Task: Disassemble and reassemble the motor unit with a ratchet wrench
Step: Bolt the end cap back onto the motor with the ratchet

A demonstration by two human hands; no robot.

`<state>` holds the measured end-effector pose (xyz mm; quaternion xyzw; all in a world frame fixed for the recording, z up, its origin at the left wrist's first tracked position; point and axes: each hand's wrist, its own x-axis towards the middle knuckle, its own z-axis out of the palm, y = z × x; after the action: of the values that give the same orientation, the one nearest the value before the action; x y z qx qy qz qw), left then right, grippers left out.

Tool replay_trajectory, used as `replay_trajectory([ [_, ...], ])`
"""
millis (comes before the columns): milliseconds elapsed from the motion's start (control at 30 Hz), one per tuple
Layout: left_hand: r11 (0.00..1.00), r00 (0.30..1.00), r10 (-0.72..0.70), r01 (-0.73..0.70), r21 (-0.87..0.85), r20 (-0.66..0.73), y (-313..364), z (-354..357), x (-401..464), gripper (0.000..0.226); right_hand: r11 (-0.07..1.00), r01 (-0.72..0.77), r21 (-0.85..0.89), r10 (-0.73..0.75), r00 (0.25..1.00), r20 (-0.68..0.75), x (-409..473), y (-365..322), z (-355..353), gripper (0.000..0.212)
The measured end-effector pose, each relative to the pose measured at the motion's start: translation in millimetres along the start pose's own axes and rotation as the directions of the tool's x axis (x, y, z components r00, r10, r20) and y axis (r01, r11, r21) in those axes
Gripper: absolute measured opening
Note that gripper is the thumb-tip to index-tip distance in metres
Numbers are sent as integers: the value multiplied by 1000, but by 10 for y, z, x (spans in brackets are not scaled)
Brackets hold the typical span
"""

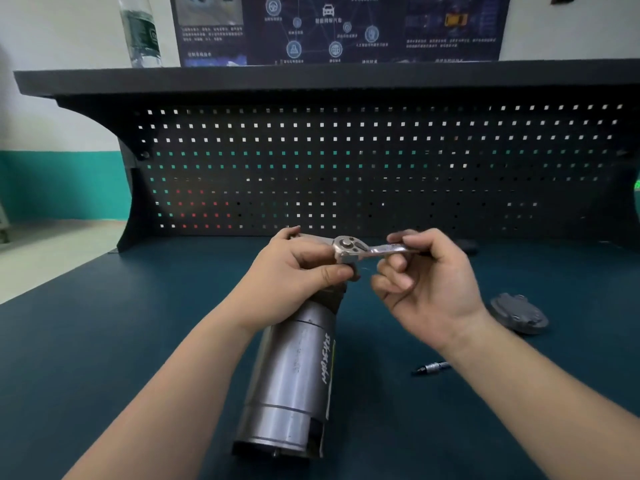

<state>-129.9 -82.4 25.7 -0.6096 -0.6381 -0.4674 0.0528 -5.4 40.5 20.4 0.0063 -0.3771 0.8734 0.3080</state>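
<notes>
A dark blue-green counter (104, 341) fills the lower part of the view, backed by a black pegboard (381, 168) under a dark shelf (311, 79). On the shelf stands a clear plastic bottle (140, 31), and a dark poster (339, 26) hangs on the wall behind it.

The motor unit (294, 382), a long grey metal cylinder with handwriting along its side, lies on the counter at the centre, its near end toward the person and its far end reaching up under the hands.

The left hand (294, 275) rests on the far end of the motor unit, its fingers curled and its thumb and forefinger pinching the socket below the head of the ratchet wrench (360, 251). The wrench lies roughly level above the motor's far end, head to the left and handle running right. The right hand (426, 285) holds that handle between thumb and forefinger, with the remaining fingers loosely curled beneath it.

To the right of the motor, a dark grey cover plate (519, 313) lies flat on the counter, well apart from the cylinder. Nearer the person, beside the right forearm, a small metal bit or extension piece (431, 368) lies on the counter.
</notes>
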Motion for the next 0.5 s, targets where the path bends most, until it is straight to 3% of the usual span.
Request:
replay_trajectory([
  [67,1000,1000,-15,15,2,-21,-10,28,6,9,993,115,13,-114,993,-36,-78,148,-12,16],
  [100,1000,999,-22,22,-10,-27,-18,31,5,10,951,281,-125,-283,959,2,-167,241,-11,18],
  [133,999,999,-29,29,-21,-28,-25,27,-1,12,789,511,-341,-505,856,116,-271,322,-5,18],
  [167,999,999,-33,33,-29,-20,-30,21,-5,11,497,694,-521,-650,695,306,-341,401,-12,14],
  [200,999,1000,-29,29,-42,-6,-27,7,-12,10,217,795,-567,-664,546,511,-367,459,-39,7],
  [233,998,1000,-18,18,-55,9,-21,-8,-15,11,88,833,-546,-620,474,625,-349,465,-83,5],
  [267,998,1000,-7,9,-64,28,-13,-27,-19,11,134,828,-545,-592,508,626,-319,403,-87,6],
  [300,998,999,2,2,-65,48,-7,-45,-19,13,300,773,-559,-578,613,538,-283,298,-55,11],
  [367,998,997,-2,7,-67,73,6,-64,-18,17,787,454,-419,-376,890,259,-173,60,13,13],
  [400,998,997,-10,15,-68,70,14,-58,-16,18,938,230,-260,-200,970,137,-113,-23,36,11],
  [433,998,998,-18,22,-65,58,21,-44,-12,17,993,52,-103,-49,998,40,-47,-77,41,10],
  [500,998,999,-31,32,-50,17,20,-5,-7,15,994,-64,92,71,994,-78,24,-82,39,14],
])
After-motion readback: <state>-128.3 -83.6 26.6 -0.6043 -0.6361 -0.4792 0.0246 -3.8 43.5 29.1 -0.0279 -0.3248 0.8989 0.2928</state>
